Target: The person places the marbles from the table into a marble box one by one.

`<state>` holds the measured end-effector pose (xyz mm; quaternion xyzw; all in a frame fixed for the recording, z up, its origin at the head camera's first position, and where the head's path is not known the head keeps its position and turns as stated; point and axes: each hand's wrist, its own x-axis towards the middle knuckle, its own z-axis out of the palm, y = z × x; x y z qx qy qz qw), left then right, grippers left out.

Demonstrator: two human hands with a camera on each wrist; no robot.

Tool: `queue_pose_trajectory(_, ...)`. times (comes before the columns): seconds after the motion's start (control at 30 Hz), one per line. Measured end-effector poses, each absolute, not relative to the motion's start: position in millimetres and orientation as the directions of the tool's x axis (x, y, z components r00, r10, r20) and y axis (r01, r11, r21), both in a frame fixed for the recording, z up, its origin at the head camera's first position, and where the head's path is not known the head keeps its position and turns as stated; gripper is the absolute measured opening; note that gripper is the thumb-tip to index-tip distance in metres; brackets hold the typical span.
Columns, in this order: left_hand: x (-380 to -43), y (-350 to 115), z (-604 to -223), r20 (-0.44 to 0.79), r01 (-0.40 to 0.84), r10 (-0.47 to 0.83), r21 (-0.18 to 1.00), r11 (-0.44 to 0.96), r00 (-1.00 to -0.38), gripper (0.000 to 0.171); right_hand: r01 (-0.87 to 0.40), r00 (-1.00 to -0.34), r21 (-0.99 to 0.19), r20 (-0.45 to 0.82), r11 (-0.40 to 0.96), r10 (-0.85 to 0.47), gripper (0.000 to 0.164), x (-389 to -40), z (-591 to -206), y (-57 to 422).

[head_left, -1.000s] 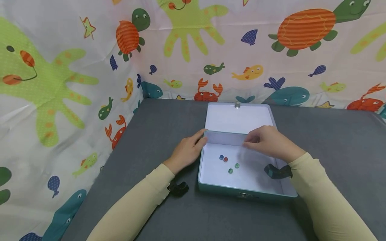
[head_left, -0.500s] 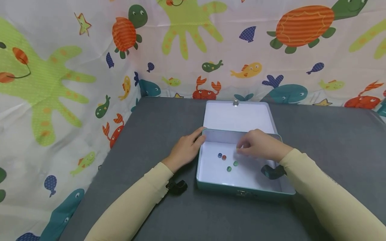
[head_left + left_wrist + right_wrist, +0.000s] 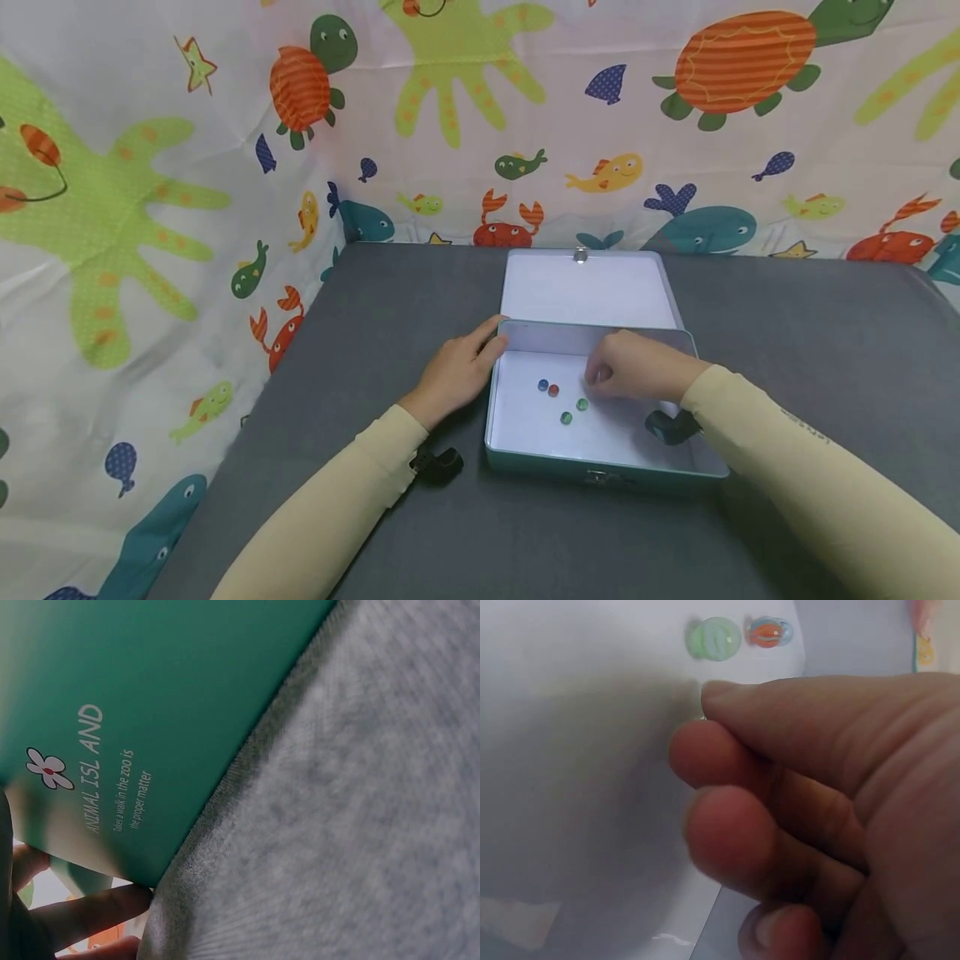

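Note:
A shallow tin box [image 3: 525, 442], white inside with a green outer wall [image 3: 187, 690], lies with its lid [image 3: 588, 287] folded back behind it. On its floor are a blue marble [image 3: 543, 385], a red one beside it, and two green marbles [image 3: 582, 405]. My left hand [image 3: 456, 377] grips the box's back left corner, thumb over the rim. Inside the box my right hand [image 3: 637, 365] is low over the floor, just right of the marbles. Its thumb and index fingertips [image 3: 697, 754] meet, other fingers curled; I cannot tell whether something small is between them.
The box stands on a dark grey table [image 3: 405, 292]. A cloth with printed sea animals [image 3: 615, 108] hangs behind and to the left. Black wrist cameras [image 3: 442, 467] are strapped under both sleeves.
My right hand has moved left and down from the box's back right toward the marbles. My left hand keeps its grip on the corner. The head view has shifted slightly.

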<state>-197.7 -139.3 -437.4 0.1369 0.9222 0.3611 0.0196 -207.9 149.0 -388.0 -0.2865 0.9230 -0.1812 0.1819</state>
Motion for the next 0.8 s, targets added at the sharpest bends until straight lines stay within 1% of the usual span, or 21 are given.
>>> queue_pose_trajectory(0.2,-197.1,-139.8,-437.0,0.064,0.243,0.272,0.672,0.700,-0.960,0.061,-0.454,-0.769,-0.429,-0.254,0.781,-0.587,0.015,-206.0,-387.3,146.3)
queue_pose_trajectory(0.43,-196.9,-138.7,-437.7,0.060,0.236,0.266,0.672,0.702,-0.962,0.061,-0.451,-0.758,-0.461,-0.255,0.765,-0.600,0.018,-207.4,-389.1,149.6)
queue_pose_trajectory(0.53,-197.0,-137.6,-438.6,0.058,0.234,0.264,0.671,0.704,-0.963,0.062,-0.456,-0.755,-0.479,-0.238,0.750,-0.610,0.022,-208.3,-390.3,152.9)
queue_pose_trajectory(0.63,-196.6,-136.8,-438.7,0.054,0.231,0.263,0.671,0.705,-0.963,0.062,-0.444,-0.769,-0.506,-0.209,0.739,-0.604,0.024,-209.1,-390.9,155.7)
queue_pose_trajectory(0.8,-195.5,-137.8,-437.2,0.047,0.215,0.250,0.675,0.706,-0.967,0.061,-0.425,-0.800,-0.558,-0.136,0.713,-0.584,0.019,-209.8,-386.5,157.6)
